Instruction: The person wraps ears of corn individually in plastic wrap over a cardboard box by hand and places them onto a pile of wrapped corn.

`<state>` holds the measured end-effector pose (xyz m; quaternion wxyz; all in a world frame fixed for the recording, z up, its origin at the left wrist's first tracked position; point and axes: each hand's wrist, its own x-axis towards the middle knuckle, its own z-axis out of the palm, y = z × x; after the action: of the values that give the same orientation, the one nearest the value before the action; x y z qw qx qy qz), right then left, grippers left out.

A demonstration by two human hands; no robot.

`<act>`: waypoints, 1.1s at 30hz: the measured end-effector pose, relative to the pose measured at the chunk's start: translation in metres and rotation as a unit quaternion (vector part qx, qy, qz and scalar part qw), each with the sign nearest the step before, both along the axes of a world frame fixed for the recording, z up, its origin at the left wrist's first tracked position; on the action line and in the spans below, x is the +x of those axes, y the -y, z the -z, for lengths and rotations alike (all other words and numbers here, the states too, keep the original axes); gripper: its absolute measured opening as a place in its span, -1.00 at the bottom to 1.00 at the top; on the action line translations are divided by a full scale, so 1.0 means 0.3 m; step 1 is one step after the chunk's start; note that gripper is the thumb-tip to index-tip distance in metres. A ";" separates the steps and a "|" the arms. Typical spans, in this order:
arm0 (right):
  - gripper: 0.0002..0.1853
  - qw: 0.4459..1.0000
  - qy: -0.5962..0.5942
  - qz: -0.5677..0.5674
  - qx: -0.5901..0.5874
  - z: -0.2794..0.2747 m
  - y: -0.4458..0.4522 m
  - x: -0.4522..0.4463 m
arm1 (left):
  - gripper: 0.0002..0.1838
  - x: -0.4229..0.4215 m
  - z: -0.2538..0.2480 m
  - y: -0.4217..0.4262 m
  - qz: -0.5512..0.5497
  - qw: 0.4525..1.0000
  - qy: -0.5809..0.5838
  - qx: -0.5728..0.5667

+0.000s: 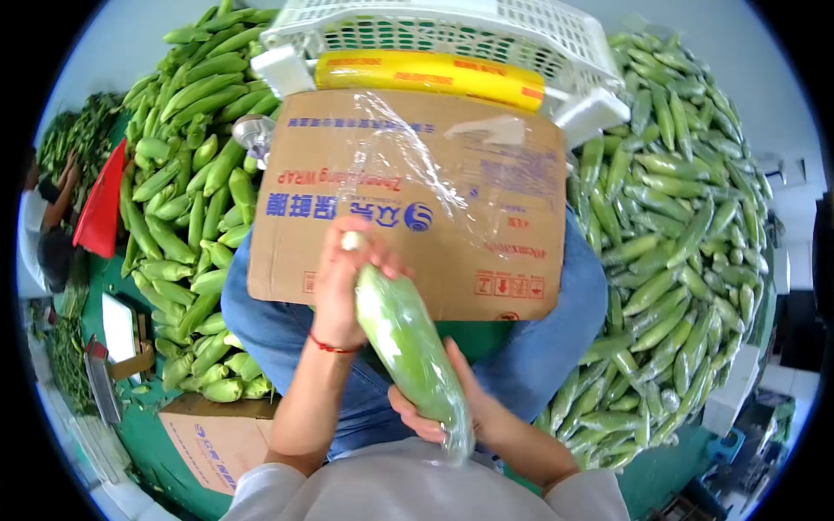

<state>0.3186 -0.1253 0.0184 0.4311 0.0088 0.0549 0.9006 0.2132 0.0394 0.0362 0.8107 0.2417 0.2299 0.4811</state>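
Observation:
An ear of corn (404, 347) in its green husk, covered in shiny cling film, slants across in front of my lap. My left hand (340, 282), with a red cord on its wrist, is closed around the upper end, where the pale cut stem shows between the fingers. Lower down, my right hand (452, 404) grips the ear's other end, and loose film trails past it. Under and beyond my hands lies a cardboard box (339, 148) on my legs, with a strip of clear film across its top. A yellow film roll (426, 76) rests at the box's far edge.
Unwrapped corn (195, 208) is heaped on the left, film-wrapped corn (673, 234) on the right. A white plastic crate (452, 30) stands behind the roll. Another carton (213, 434) is at lower left. A person (43, 217) handles greens (82, 135) at far left.

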 end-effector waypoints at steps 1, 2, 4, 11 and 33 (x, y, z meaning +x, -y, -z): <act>-0.30 0.987 0.154 0.013 -0.040 -0.057 0.003 0.054 | -0.74 -0.019 0.005 -0.012 -0.020 0.995 -0.096 -0.008; -0.24 0.875 0.480 -0.053 -0.004 -0.105 -0.016 0.097 | -0.78 -0.035 0.021 -0.013 -0.060 0.986 -0.157 0.006; -0.18 0.638 0.742 0.097 0.184 -0.033 -0.012 0.132 | -0.75 -0.058 0.072 0.023 -0.118 0.966 -0.229 0.018; -0.57 0.198 0.806 0.430 0.355 -0.208 -0.011 0.310 | -0.46 -0.154 0.048 0.126 -0.107 0.928 -0.357 0.017; -0.57 0.331 0.422 0.753 -0.383 -0.062 0.660 1.111 | -0.21 0.330 -0.129 0.299 0.239 0.569 -0.414 0.669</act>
<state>0.6518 -0.3231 0.0370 0.8468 -0.5005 0.1745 -0.0440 0.3121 -0.0502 0.0748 0.3192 0.9342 0.0870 0.1339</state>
